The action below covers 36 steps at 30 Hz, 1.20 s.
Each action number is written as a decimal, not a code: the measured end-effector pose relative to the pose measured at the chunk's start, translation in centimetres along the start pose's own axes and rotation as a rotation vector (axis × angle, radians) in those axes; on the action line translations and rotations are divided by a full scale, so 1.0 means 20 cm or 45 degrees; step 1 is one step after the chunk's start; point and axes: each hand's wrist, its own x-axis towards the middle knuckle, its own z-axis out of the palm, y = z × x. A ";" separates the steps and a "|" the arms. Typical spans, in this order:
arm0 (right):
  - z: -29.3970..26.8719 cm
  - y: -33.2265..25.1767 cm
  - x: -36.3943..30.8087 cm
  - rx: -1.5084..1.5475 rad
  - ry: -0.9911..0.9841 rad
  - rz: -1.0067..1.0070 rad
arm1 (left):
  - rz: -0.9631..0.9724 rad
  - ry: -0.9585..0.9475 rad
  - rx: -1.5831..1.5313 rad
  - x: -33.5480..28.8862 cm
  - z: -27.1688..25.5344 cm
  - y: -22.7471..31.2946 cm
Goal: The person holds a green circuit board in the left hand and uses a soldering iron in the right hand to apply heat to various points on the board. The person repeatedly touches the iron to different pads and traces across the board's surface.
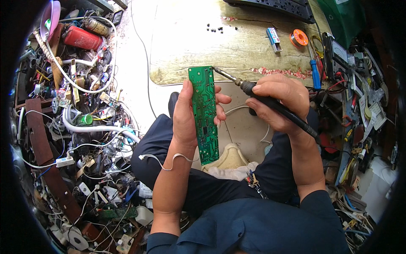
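Observation:
A long green circuit board [204,111] stands nearly upright in the grip of my left hand [185,114], thumb along its left edge and fingertips showing past its right edge. A thin white cable hangs from beside the board across my left forearm. My right hand [284,101] is closed around the black handle of a soldering iron [249,87]. The iron points up and left, and its tip lies at the board's top right corner. Whether the tip touches the board I cannot tell.
Ahead is a worn wooden table [182,46] bearing small black parts [220,29], a small blue box [274,40], an orange solder spool [298,38] and a blue screwdriver [315,73]. A multimeter [336,50] stands at its right. Heaped cables and scrap [101,148] fill the floor at left.

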 end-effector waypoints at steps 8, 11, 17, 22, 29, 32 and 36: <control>0.01 0.02 0.00 0.001 -0.047 0.023 | 0.044 0.103 0.186 0.00 0.00 -0.01; 0.04 0.03 0.00 0.027 -0.059 0.053 | 0.057 0.173 0.267 0.01 0.00 0.00; 0.07 0.05 0.00 0.033 -0.094 0.105 | 0.061 0.271 0.402 0.02 0.00 0.02; 0.10 0.06 0.00 0.068 -0.070 0.102 | 0.090 0.313 0.459 0.01 0.01 0.03; 0.11 0.07 0.00 0.036 -0.076 0.137 | 0.240 0.379 0.758 0.03 -0.02 -0.01; 0.10 0.07 0.00 0.001 -0.072 0.178 | 0.214 0.535 0.975 0.12 -0.06 -0.09; 0.06 0.03 -0.04 0.068 0.131 0.293 | 0.332 0.407 0.990 0.00 -0.03 -0.07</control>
